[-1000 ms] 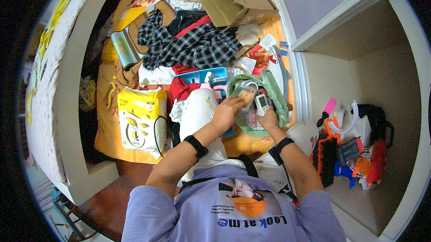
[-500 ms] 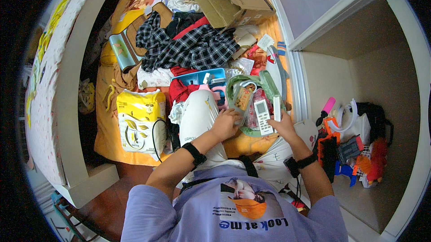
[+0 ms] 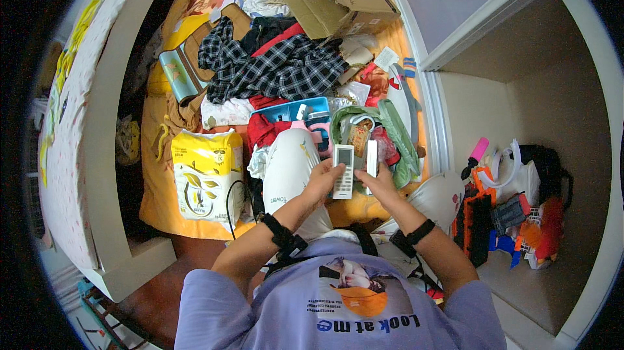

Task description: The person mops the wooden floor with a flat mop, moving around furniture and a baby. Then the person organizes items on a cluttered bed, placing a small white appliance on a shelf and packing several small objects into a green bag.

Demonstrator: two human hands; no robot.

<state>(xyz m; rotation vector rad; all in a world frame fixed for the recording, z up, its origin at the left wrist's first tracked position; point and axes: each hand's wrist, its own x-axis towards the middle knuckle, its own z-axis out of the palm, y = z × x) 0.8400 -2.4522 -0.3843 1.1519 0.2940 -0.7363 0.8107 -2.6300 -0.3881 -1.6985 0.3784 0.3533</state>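
The left hand (image 3: 321, 181) grasps a white remote control (image 3: 343, 185) by its left side, thumb on the buttoned face. Just to the remote's right, the right hand (image 3: 383, 185) grips a slim white device (image 3: 372, 155); its thumb points toward the remote, contact unclear. Both objects stand on the person's side of a green bag (image 3: 392, 124). The bent forearms angle inward, bringing the hands close together.
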